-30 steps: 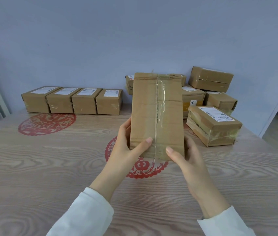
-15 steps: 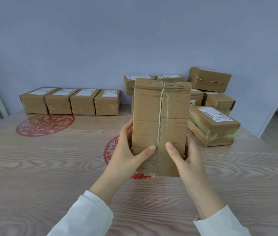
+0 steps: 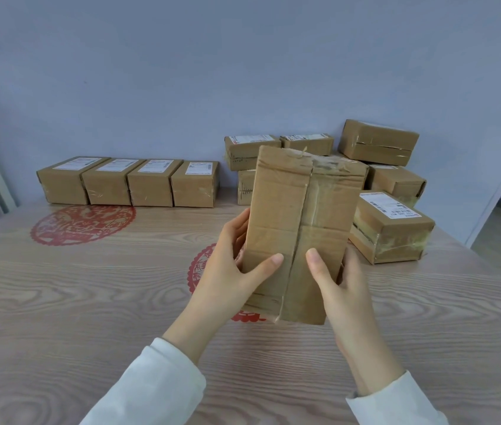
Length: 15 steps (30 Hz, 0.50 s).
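My left hand point(image 3: 231, 271) and right hand point(image 3: 343, 289) grip the taped carton point(image 3: 280, 216) by its lower sides, thumbs on its face. It seems light and stiff to me. I'd keep off the slick tape point(image 3: 320, 207).

Taped cardboard box point(image 3: 301, 228) between both hands

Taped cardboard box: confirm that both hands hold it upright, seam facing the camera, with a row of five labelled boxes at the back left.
One detail is wrong. The head view shows four boxes, not five, in the row of labelled boxes at the back left. The rest stands: the left hand and right hand hold the taped cardboard box upright, seam facing the camera.
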Each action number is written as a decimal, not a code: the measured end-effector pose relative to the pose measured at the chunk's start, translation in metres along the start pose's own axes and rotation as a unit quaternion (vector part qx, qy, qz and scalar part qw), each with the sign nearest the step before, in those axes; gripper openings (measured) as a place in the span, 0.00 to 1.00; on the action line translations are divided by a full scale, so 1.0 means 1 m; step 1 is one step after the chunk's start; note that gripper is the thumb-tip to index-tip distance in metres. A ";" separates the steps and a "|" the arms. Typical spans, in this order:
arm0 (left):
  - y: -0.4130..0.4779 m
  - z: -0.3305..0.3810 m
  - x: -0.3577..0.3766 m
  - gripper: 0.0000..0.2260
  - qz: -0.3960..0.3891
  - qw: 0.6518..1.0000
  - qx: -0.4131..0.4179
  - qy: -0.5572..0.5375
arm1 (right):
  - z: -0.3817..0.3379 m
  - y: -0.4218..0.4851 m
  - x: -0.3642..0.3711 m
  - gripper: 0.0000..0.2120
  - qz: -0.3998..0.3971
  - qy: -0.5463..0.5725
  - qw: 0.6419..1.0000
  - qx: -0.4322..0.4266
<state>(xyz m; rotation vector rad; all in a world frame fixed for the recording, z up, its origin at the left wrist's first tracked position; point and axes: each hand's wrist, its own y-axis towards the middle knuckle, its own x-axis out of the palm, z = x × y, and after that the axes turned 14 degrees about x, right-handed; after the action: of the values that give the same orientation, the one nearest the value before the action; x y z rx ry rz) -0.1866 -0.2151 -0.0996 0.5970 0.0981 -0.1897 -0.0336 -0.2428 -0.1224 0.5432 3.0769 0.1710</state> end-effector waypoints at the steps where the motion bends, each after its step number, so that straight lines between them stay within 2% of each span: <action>1: 0.001 0.000 0.000 0.38 0.009 1.000 0.003 0.005 | -0.001 -0.001 0.000 0.17 -0.002 -0.007 1.000 -0.006; 4: 0.004 0.001 0.000 0.38 0.027 0.999 0.009 0.018 | -0.004 -0.002 0.001 0.17 -0.013 -0.024 1.000 -0.016; 8: 0.004 0.000 -0.002 0.36 0.006 1.000 0.013 0.022 | -0.002 -0.002 0.002 0.23 -0.011 -0.021 1.000 -0.012; 11: 0.003 0.001 -0.003 0.38 -0.009 0.999 0.023 0.028 | -0.003 -0.002 0.003 0.18 -0.002 -0.016 1.000 -0.011; 15: 0.006 0.004 -0.005 0.38 0.022 0.999 0.029 0.006 | -0.003 -0.001 0.006 0.15 -0.015 -0.032 0.999 -0.017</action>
<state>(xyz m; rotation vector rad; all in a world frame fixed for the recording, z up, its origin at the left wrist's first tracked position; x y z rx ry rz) -0.1897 -0.2118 -0.0927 0.6580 0.0906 -0.1462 -0.0393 -0.2422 -0.1196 0.4907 3.0129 0.2026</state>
